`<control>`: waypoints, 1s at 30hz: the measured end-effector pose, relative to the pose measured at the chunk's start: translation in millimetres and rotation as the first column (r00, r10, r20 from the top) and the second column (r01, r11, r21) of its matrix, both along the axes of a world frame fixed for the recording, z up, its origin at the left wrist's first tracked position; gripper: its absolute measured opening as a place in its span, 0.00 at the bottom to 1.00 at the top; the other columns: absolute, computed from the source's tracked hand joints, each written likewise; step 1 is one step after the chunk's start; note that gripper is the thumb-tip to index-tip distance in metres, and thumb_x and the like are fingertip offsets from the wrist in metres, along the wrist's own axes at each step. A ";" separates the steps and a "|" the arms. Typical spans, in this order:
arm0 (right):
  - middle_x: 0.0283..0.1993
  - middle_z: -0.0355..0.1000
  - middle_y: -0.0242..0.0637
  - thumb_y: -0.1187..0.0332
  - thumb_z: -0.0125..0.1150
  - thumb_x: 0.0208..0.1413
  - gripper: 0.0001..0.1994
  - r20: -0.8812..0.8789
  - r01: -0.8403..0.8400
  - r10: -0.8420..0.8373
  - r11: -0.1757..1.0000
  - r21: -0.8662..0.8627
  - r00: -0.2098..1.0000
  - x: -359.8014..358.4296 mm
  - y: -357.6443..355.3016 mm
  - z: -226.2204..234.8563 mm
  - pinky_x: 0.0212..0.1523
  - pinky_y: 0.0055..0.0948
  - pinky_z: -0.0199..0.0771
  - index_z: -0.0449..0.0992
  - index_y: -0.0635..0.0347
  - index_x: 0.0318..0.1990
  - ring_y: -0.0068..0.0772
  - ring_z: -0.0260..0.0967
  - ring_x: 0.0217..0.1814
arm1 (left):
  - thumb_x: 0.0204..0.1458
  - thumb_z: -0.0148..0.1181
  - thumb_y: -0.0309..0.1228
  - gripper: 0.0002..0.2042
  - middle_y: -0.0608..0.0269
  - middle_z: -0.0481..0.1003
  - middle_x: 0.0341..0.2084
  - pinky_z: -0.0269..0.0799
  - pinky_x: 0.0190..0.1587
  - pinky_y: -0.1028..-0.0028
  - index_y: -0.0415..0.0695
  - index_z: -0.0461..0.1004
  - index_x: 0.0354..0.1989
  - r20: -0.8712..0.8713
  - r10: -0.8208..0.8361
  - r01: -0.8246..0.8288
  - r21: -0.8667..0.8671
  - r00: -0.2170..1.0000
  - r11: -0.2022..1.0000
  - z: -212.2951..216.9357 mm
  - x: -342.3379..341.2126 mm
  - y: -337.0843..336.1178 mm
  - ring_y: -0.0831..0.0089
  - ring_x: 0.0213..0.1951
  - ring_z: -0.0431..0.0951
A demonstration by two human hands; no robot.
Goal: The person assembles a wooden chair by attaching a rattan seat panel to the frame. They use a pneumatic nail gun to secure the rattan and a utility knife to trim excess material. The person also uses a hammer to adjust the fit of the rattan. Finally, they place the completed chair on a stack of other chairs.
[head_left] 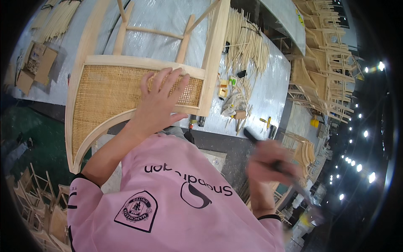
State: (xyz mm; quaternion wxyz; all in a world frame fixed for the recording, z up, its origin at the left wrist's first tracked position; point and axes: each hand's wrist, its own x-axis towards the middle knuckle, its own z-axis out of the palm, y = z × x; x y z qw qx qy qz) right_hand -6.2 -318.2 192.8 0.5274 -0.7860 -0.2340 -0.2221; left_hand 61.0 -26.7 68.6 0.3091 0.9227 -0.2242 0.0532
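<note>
A pale wooden chair frame (208, 63) lies on the metal-topped table, with a woven cane panel (110, 86) set in its curved part. My left hand (158, 98) lies across the cane and the frame's edge, its fingers spread and holding nothing. On the right, away from the chair, my right hand (275, 164) is closed round a long black-handled tool (252, 135). The tool's far end points down to the right and is smeared by motion, so its exact kind does not show.
Bundles of thin cane rods (247, 42) lie on the table (270, 90) beyond the chair. Small tools and scraps sit near its front edge, including a yellow-handled tool (265, 122). An open cardboard box (37, 65) stands at left. Stacked chair frames (323, 63) line the right side.
</note>
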 end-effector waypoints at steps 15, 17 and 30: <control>0.24 0.66 0.28 0.33 0.40 0.69 0.30 0.043 0.267 -0.298 0.904 0.333 0.954 -1.4 32.0 62.1 0.20 0.31 0.65 0.66 0.51 0.32 0.27 0.63 0.22 | 0.39 0.77 0.50 0.48 0.56 0.61 0.70 0.50 0.68 0.47 0.46 0.64 0.72 0.034 -0.026 0.025 0.024 0.999 0.999 -11.0 -1.1 4.0 0.56 0.70 0.57; 0.26 0.70 0.34 0.42 0.48 0.71 0.24 -0.154 0.287 -0.301 0.952 -0.108 0.941 -30.7 10.9 3.1 0.24 0.38 0.69 0.69 0.53 0.33 0.33 0.67 0.23 | 0.40 0.77 0.50 0.48 0.56 0.60 0.70 0.50 0.69 0.47 0.46 0.63 0.72 0.033 -0.029 0.029 0.004 0.999 1.000 -8.9 -1.5 3.2 0.55 0.70 0.57; 0.21 0.60 0.32 0.39 0.45 0.72 0.26 -0.176 0.359 -0.328 0.914 0.188 0.928 27.9 47.2 31.2 0.16 0.26 0.57 0.62 0.55 0.36 0.23 0.57 0.17 | 0.41 0.77 0.48 0.47 0.57 0.64 0.67 0.54 0.69 0.49 0.51 0.63 0.73 0.078 -0.061 0.061 -0.004 0.995 0.998 -12.0 -1.5 5.5 0.57 0.69 0.59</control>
